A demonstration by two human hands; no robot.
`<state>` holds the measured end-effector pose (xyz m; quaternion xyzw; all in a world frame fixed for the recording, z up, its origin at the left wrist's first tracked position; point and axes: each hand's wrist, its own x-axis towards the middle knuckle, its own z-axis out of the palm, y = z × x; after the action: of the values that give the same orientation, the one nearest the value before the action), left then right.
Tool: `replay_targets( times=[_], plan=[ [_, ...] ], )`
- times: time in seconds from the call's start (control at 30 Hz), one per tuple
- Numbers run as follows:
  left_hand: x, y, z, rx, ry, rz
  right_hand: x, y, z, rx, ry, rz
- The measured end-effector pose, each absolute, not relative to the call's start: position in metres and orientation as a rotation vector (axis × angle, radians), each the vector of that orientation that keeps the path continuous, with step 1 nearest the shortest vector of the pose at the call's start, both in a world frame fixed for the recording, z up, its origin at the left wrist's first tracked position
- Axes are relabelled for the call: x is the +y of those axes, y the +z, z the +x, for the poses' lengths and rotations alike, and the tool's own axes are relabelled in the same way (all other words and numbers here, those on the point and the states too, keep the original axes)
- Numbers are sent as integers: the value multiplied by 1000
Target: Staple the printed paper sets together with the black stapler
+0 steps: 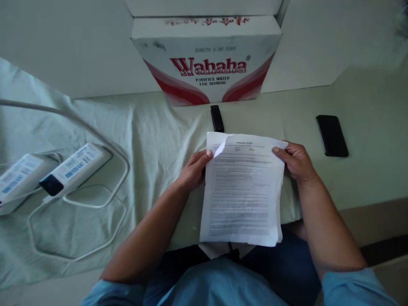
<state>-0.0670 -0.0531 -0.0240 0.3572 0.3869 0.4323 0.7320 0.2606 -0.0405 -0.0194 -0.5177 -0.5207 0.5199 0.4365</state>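
Note:
A stack of printed sheets (242, 195) is held up in front of me, its lower edge over my lap. My left hand (195, 169) grips the upper left edge, thumb in front and fingers mostly behind. Beside that thumb the top sheet's corner is folded over. My right hand (297, 160) pinches the upper right edge, thumb on the front face. Just beyond the top of the paper lies a small black stapler-like object (217, 118), partly covered by the sheets.
A white and red Wahaha water carton (210, 70) stands at the back of the green cloth (153, 140). On the right lies a black phone (332, 136). At left are two white power-bank-like boxes, one nearer (76, 168), and a looped white cable (76, 258).

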Motion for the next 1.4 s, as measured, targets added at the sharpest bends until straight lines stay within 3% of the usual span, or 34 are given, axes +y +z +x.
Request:
replay_targets(
  times=[0.27, 0.6, 0.93, 1.4],
  plan=[
    [-48, -36, -75, 852, 805, 966, -42, -17, 252, -1153, 1242, -1354],
    [-41, -38, -62, 992, 1248, 691, -43, -35, 225, -1084, 1195, -1281],
    [-30, -51, -77, 856, 1051, 509, -38, -33, 246, -1168, 839, -1458],
    [-31, -42, -75, 716, 961, 492, -41, -23, 242, -1202, 990, -1427]
  ],
)
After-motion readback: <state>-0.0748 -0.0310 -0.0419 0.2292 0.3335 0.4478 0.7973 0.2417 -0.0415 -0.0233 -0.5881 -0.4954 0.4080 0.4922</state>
